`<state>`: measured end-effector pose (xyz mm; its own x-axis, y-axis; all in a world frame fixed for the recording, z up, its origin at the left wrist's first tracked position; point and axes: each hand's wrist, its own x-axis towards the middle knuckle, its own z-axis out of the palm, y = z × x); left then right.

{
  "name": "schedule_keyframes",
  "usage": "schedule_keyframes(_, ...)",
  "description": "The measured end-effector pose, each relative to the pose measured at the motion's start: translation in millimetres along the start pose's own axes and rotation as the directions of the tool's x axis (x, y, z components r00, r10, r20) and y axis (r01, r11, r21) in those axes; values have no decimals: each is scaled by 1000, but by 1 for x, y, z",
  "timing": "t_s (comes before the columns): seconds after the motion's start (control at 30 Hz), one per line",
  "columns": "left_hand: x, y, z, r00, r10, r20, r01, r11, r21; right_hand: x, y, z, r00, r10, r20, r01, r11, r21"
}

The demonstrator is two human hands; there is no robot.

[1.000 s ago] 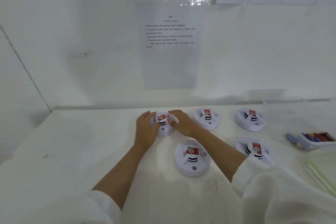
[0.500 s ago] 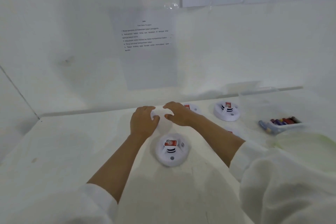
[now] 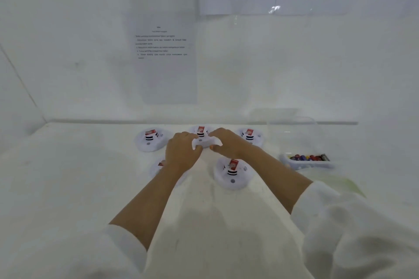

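Gripping detector (image 3: 205, 142): left hand (image 3: 181, 154), right hand (image 3: 229, 144)

Single head-worn view, looking forward and down, close over white table (image 3: 68, 188), facing the wall (image 3: 68, 29)

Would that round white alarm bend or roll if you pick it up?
The smoke detector probably stays stiff; it looks like hard plastic. Being a flat disc, it likely won't roll. It seems light: left hand and right hand grip just its edges.

middle detector (image 3: 204, 142) lies between left detector (image 3: 150, 141) and right detector (image 3: 251, 137); front detector (image 3: 231, 174) before it; battery tray (image 3: 306, 163) far right
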<state>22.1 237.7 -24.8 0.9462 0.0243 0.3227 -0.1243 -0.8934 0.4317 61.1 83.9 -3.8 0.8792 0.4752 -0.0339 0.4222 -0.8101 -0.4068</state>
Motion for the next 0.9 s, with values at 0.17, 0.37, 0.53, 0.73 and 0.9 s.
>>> schedule_keyframes(0.17,-15,41,21,1000,-3,5,3,1000,29,-40,30,-13,999,-52,-16,52,999,3)
schedule_keyframes(0.37,-31,81,40,993,93,73,-90,995,-38,-81,69,-19,998,13,-61,-10,999,45)
schedule_keyframes(0.53,-52,112,59,953,227,201,-205,971,-125,-128,100,-24,987,76,-144,-62,993,96)
schedule_keyframes(0.73,-77,139,78,878,357,320,-294,928,-228,-181,142,-29,945,69,-319,-7,982,191)
schedule_keyframes(0.9,-79,156,90,858,344,382,-291,938,-191,-210,185,-48,957,141,-254,-117,988,104)
